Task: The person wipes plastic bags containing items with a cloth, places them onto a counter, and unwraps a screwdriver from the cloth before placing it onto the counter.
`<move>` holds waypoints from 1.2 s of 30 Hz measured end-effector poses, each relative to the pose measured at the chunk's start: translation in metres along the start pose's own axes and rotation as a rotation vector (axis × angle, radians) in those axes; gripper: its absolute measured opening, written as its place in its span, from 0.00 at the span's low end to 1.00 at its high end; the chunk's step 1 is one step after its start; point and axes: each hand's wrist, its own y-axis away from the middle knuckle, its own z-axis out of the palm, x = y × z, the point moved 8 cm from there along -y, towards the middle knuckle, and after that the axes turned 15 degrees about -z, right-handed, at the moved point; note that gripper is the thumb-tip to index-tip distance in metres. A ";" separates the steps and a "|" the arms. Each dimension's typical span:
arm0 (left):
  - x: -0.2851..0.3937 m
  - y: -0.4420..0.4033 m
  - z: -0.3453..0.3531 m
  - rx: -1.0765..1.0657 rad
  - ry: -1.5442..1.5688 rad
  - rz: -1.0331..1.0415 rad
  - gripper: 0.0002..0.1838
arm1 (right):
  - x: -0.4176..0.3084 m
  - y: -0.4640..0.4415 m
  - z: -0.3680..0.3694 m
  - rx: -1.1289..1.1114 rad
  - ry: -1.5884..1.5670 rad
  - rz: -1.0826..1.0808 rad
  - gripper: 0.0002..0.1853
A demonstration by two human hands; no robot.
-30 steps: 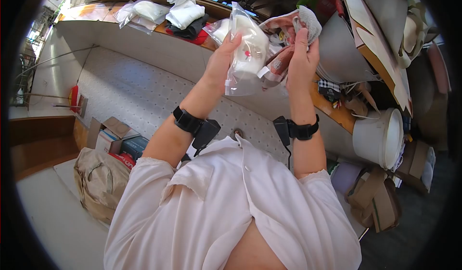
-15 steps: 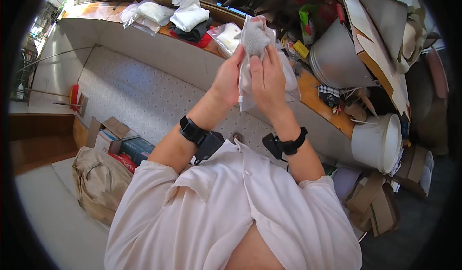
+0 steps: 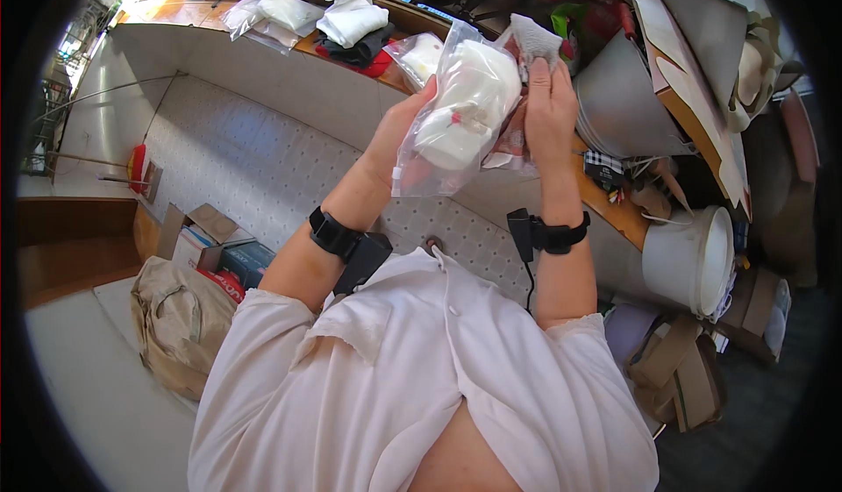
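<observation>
Swinging cloth (image 3: 537,40) off bag (image 3: 465,106); clutching cloth with right fingers (image 3: 539,78), bag with left fingers (image 3: 426,92); likely handling light, soft, slick; best gripping edges.

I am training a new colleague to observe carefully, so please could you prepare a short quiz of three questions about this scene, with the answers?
1. Which hand holds the clear bag with the white item?
2. True or false: the white cloth lies on top of the dark cloth.
3. Fill in the colour: the wrist straps are ____.

Key: 1. the left hand; 2. true; 3. black.
</observation>
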 end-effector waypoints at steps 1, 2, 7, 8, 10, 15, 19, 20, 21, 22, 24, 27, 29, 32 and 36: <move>0.001 0.007 0.008 0.006 0.000 0.003 0.27 | 0.011 0.005 -0.003 0.007 -0.144 0.142 0.20; 0.001 0.013 0.021 -0.034 0.033 0.005 0.30 | 0.021 0.012 -0.006 0.032 -0.279 0.288 0.20; -0.005 0.012 0.031 -0.138 0.019 -0.038 0.37 | 0.010 0.042 0.017 -0.145 -0.720 0.598 0.21; -0.001 0.005 0.018 -0.017 -0.268 0.010 0.36 | 0.013 0.046 0.011 -0.144 -0.637 0.626 0.23; 0.006 0.001 0.014 0.101 -0.556 0.055 0.36 | 0.015 0.040 0.006 -0.012 -0.653 0.591 0.23; 0.004 0.004 0.014 0.190 -0.647 -0.029 0.37 | 0.013 0.035 -0.008 0.164 -0.732 0.556 0.22; 0.007 0.007 0.011 0.174 -0.636 0.030 0.43 | 0.000 0.035 -0.027 0.224 -0.534 0.526 0.23; 0.008 0.006 0.007 0.166 -0.594 0.050 0.43 | -0.007 0.029 -0.039 0.273 -0.499 0.458 0.22; 0.008 0.006 0.005 0.158 -0.552 0.069 0.43 | -0.015 0.025 -0.050 0.323 -0.463 0.390 0.21; 0.007 0.004 0.004 0.158 -0.551 0.066 0.43 | -0.029 0.020 -0.050 0.268 -0.431 0.292 0.18; -0.002 -0.002 0.003 0.146 -0.373 0.018 0.35 | -0.046 0.015 -0.026 0.064 -0.120 0.031 0.17; -0.002 -0.012 0.001 0.186 -0.208 0.009 0.30 | -0.080 0.034 0.028 -0.200 0.299 -0.331 0.17; 0.009 -0.017 -0.011 0.218 -0.233 0.040 0.30 | -0.086 0.049 0.041 -0.266 0.393 -0.443 0.17; 0.019 -0.008 -0.018 -0.099 -0.110 0.111 0.32 | -0.072 0.082 0.041 -0.442 0.251 -0.404 0.17; 0.042 0.012 -0.018 0.114 -0.148 0.173 0.31 | -0.028 0.102 0.008 -0.475 0.218 -0.207 0.15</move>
